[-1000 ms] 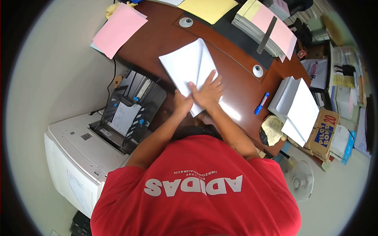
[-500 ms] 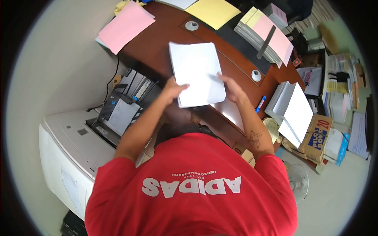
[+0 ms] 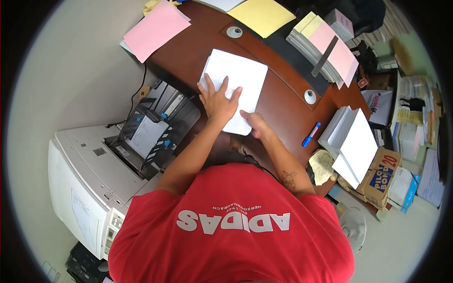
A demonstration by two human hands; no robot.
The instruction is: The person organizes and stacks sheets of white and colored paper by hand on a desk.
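A folded stack of white paper (image 3: 243,78) lies on the dark wooden desk (image 3: 283,106). My left hand (image 3: 218,100) rests flat on the stack's near left part, fingers spread. My right hand (image 3: 255,123) touches the stack's near right corner with its fingertips, pressing it onto the desk. Neither hand lifts the paper.
A printer (image 3: 94,174) with paper trays stands left of the desk. Pink sheets (image 3: 155,28), yellow sheets (image 3: 266,14) and a pile of coloured paper (image 3: 323,45) lie at the back. A blue marker (image 3: 312,134), white reams (image 3: 354,139) and a cardboard box (image 3: 384,177) are on the right.
The stack was held up in both hands half a second ago; now it lies on the desk with my left hand flat on it and my right at its corner.
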